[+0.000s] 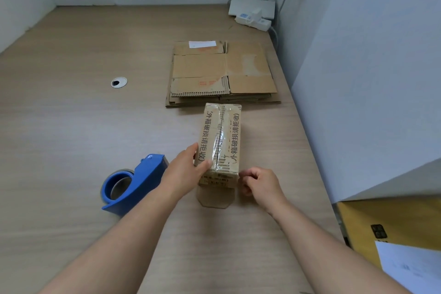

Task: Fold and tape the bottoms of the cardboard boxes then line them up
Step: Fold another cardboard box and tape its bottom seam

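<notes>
Risk of tipping narrow taped brown cardboard box (221, 135), gripped one-sidedly by left hand (183, 173), right hand (260, 183) curled empty alongside, toward wooden worktop's (71, 131) right edge.

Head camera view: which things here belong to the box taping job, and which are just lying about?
Job: small taped brown cardboard box, stack of flattened brown cardboard boxes, blue plastic tape dispenser.

Lying about: white power strip, round grey cable grommet, yellow box, white paper sheet.

Surface (71, 126): pale wood grain.
Grommet (119, 82): round, set in it, left of centre.
Power strip (253, 20): white, far right corner.
</notes>
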The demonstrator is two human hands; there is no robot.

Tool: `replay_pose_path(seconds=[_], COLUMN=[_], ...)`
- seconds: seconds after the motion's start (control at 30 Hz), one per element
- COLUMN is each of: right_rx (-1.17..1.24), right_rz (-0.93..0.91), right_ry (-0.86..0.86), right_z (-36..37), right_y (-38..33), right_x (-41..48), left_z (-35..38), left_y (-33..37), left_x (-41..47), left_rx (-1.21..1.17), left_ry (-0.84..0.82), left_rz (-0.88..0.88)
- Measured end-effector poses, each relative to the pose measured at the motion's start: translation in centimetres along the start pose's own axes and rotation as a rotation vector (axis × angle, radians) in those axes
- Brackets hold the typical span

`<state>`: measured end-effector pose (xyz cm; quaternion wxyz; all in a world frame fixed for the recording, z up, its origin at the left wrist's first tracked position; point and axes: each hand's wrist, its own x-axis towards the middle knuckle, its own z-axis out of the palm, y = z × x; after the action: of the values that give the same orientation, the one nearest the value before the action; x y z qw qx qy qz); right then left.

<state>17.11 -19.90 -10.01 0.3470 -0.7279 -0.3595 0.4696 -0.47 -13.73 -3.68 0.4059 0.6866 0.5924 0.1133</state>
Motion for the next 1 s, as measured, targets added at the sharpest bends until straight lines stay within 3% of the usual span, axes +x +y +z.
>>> replay_pose_path(seconds=[0.13,0.37,0.57,0.77,0.87,1.0], right_rx=[-0.013,-0.362,-0.19,0.023,0.041,-0.018], right_rz=[0.008,0.001,-0.036,-0.385,-0.376,-0.22], right_ry=[0.118,-0.073,-0.189,-0.036,-0.011,-0.081], right_z=[-0.7,-0.1,-2.0,-4.3,-4.9,-4.7], right_y=[-2.3,-5.5,-6.5,-9.2,-10.0,-9.4], right_x=[1.4,2.2,0.1,-0.7,-1.1,-1.4], left_z=[0.2,0.8,-0.1,-3.3,-4.3,-3.5], left_y=[-0.2,0.2,0.6,3.5,4.4,4.1], left_x=[-0.2,1.0,0.5,-0.9,-1.6,-2.5], left_rx=[0.011,-0.229,-0.25,-0.673,-0.791,-0.706], left_ry=[-0.021,0.032,-0.013,0.207,0.162,0.108], left_rz=[-0.036,-0.144,-0.07,0.121,0.114,0.051])
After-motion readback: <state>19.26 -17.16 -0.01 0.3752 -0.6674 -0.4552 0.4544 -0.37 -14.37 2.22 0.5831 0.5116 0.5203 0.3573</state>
